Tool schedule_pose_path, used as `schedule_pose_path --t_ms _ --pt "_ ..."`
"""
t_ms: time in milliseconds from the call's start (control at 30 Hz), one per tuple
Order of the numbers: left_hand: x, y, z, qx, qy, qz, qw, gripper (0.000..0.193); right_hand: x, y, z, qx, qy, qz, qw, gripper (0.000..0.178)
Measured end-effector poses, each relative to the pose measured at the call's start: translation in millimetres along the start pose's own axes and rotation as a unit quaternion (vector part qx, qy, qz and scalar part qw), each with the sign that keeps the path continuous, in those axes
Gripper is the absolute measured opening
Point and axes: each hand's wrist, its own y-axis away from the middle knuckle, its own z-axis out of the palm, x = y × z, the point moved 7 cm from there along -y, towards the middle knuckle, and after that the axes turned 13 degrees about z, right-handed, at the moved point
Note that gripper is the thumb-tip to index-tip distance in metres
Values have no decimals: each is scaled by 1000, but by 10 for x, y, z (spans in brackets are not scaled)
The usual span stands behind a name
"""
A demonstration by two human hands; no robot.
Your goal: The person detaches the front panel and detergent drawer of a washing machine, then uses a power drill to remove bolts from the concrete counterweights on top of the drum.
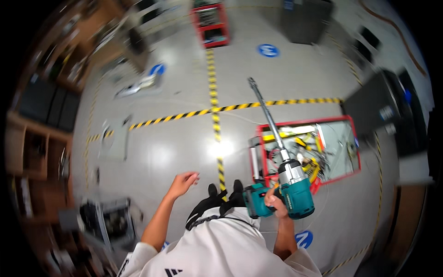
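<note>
My right hand (275,203) is wrapped round the handle of a teal and black cordless impact wrench (295,191). A long silver extension bar (267,113) runs from its nose, pointing away from me and slightly left. The wrench's battery end lies to the left of the hand. My left hand (183,183) hangs in the air on the other side of my body, empty, with its fingers loosely bent. Beyond and beneath the wrench is a red-rimmed tool cart (341,175), its top holding yellow-handled hand tools (314,170) and other small items, partly covered by the wrench.
Yellow and black tape (184,114) crosses the grey floor. A red cart (201,34) stands far ahead. Dark cabinets (378,101) are at the right; wooden shelving (32,152) lines the left. A metal-framed unit (108,224) sits low left, and a pale panel (121,143) lies ahead of it.
</note>
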Motion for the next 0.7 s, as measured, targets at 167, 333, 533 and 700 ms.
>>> schedule_pose_path --t_ms 167,333,533,700 --pt "195 528 -372 134 73 -1 988 36 430 -132 436 -100 131 95 982 35" --pt "432 1090 -564 211 251 66 943 45 988 -105 895 -243 433 71 865 36" --pt "484 2224 -1095 318 411 204 830 66 1771 110 1767 -308 365 144 867 32" --pt "36 3465 -1509 452 424 240 747 67 2011 670 3077 -431 265 287 814 27"
